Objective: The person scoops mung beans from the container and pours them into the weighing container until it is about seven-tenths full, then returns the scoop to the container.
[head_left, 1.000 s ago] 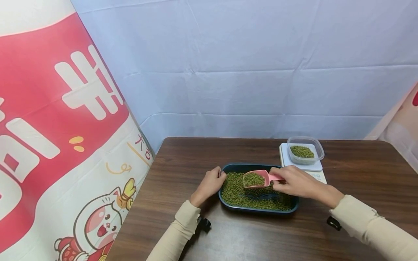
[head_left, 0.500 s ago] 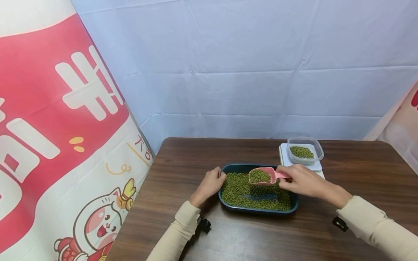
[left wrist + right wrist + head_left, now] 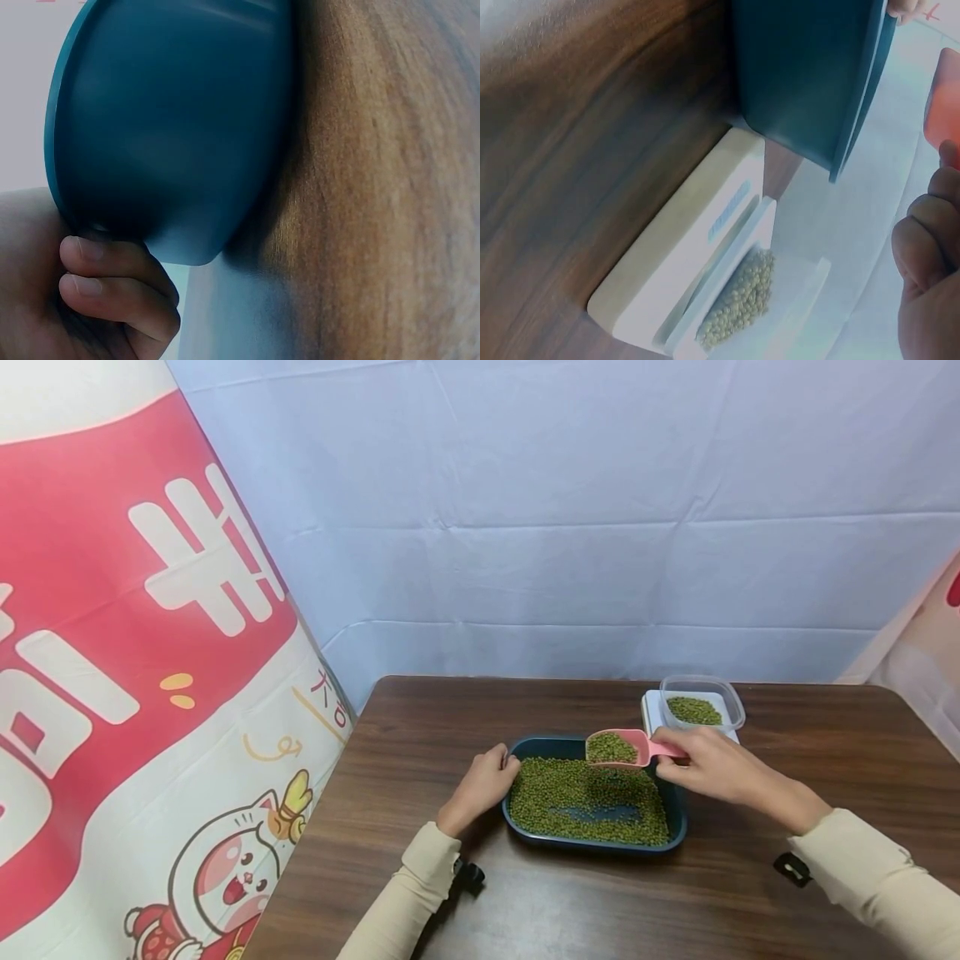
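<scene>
A dark blue tray (image 3: 592, 844) of green mung beans (image 3: 546, 789) stands on the table. My left hand (image 3: 482, 787) grips its left end; in the left wrist view the curled fingers (image 3: 120, 289) are at the rim. With my right hand (image 3: 716, 766) I hold a pink scoop (image 3: 642, 748) by its handle, raised over the tray's back right part. Mung beans fill the scoop's bowl. Beyond the right hand, a clear plastic container (image 3: 738, 714) with some beans sits on a white kitchen scale (image 3: 679, 262), partly hidden by that hand in the head view.
The brown wooden table (image 3: 427, 718) extends around the tray. A pale cloth backdrop (image 3: 525, 568) hangs behind it, and a red and white printed banner (image 3: 225, 710) is on the left.
My right hand has lifted the bean-filled scoop and carried it right and back, towards the container. A bare patch of tray bottom shows more clearly. The left hand stays put.
</scene>
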`<state>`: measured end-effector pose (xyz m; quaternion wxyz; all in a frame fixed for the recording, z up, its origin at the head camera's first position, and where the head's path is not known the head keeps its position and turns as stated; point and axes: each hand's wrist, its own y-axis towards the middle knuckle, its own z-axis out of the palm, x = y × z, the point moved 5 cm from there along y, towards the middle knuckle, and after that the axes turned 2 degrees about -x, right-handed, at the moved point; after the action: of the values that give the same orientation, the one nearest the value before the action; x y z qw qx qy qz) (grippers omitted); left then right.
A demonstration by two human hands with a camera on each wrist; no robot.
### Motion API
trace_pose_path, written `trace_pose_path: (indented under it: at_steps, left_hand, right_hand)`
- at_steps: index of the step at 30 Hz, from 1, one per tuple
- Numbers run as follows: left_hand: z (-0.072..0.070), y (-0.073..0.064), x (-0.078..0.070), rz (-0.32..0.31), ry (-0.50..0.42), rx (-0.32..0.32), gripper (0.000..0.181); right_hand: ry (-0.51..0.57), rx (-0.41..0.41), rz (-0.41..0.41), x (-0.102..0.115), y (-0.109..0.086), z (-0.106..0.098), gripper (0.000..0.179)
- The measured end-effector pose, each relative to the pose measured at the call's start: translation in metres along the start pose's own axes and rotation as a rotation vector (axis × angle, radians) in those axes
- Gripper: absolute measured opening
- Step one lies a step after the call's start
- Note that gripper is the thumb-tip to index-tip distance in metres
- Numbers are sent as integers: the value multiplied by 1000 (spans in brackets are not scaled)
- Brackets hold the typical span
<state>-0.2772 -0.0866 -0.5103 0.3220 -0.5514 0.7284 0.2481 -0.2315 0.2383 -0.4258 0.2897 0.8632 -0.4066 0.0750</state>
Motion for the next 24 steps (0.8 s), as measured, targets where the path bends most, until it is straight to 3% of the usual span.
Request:
trace_pose_path:
  at_steps: [24]
  left_hand:
    - [-1,1,-1,-5,1,-4,31]
  right_hand:
    - [-51,-22,101,-21,-15,-23,24]
